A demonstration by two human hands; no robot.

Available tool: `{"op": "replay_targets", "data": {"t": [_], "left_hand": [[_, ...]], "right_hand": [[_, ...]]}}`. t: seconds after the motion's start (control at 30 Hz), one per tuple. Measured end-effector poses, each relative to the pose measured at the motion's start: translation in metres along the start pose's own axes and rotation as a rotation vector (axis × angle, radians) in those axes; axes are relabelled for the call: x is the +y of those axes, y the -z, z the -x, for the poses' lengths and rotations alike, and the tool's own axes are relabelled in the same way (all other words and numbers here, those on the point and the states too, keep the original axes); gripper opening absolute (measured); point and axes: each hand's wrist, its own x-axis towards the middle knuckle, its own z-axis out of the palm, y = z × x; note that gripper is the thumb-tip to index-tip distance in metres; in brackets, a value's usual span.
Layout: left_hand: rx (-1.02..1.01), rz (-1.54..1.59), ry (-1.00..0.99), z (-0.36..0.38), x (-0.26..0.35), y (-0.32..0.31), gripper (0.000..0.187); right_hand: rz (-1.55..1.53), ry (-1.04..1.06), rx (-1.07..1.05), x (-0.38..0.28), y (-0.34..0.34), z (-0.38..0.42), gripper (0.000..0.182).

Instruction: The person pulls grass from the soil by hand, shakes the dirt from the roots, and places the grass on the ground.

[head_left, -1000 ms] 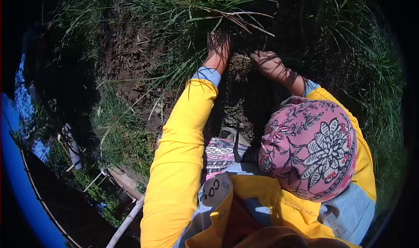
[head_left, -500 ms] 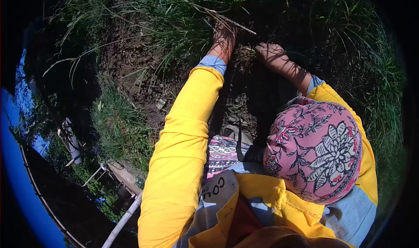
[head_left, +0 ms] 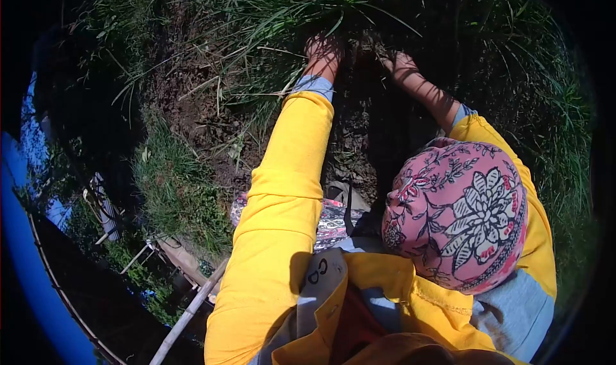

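Note:
My left hand point(head_left: 323, 49) reaches into a tuft of long green grass point(head_left: 282, 18). Blades cover its fingers, so their grip is hidden. A short way to the right, my right hand point(head_left: 401, 65) is low at the shaded base of the same tuft, near a pale, dry-looking clump point(head_left: 367, 46). Its fingers look curled in, but shadow hides what is between them. Dark soil point(head_left: 356, 124) lies below and between both hands. Both forearms are in yellow sleeves point(head_left: 292, 140) with grey cuffs.
More grass grows along the right side point(head_left: 564, 127) and in a low patch point(head_left: 176, 185) on the left. A pale pole point(head_left: 192, 310) slants across the lower left. A pink flowered cloth point(head_left: 459, 214) covers a rounded shape close below my right arm.
Both hands have moved slightly up and farther into the grass. The blades have shifted over my left hand, and a long dry stalk across it is no longer there.

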Motion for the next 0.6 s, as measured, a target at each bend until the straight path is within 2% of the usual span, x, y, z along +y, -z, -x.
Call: {"op": "replay_targets", "data": {"t": [0.07, 0.1, 0.2, 0.23, 0.27, 0.33, 0.37, 0.47, 0.5, 0.6], "left_hand": [[0.019, 0.03, -0.018, 0.003, -0.001, -0.005, 0.032], [0.076, 0.046, -0.05, 0.009, 0.004, 0.001, 0.031], [0.114, 0.045, -0.027, 0.013, 0.006, -0.002, 0.031], [0.208, 0.005, -0.102, 0.021, 0.005, -0.005, 0.032], [0.17, 0.008, -0.052, 0.028, 0.006, -0.002, 0.032], [0.108, 0.009, 0.051, 0.035, 0.013, 0.007, 0.033], [0.172, -0.039, 0.04, 0.033, 0.01, -0.005, 0.031], [0.219, -0.255, -0.1, 0.048, 0.022, 0.0, 0.029], [0.266, -0.299, -0.053, 0.05, 0.023, -0.005, 0.027], [0.235, -0.184, 0.047, 0.054, 0.022, -0.001, 0.026]], "right_hand": [[-0.106, -0.013, 0.083, -0.013, 0.015, 0.003, 0.027], [-0.575, -0.358, -0.053, -0.018, 0.025, -0.006, 0.03], [-1.345, -0.658, -0.145, -0.035, 0.006, -0.026, 0.032], [-0.79, -0.31, -0.26, -0.033, 0.008, -0.026, 0.03], [-0.216, -0.006, -0.205, -0.046, 0.024, -0.019, 0.029], [-1.457, -0.497, -0.274, -0.066, -0.012, -0.036, 0.03], [-1.522, -0.403, -0.308, -0.066, -0.017, -0.041, 0.028], [-1.768, -0.401, -0.275, -0.056, -0.045, -0.063, 0.021], [-1.601, -0.37, -0.436, -0.036, -0.044, -0.069, 0.022], [-1.974, -0.236, -0.35, -0.042, -0.093, -0.097, 0.019]]}}
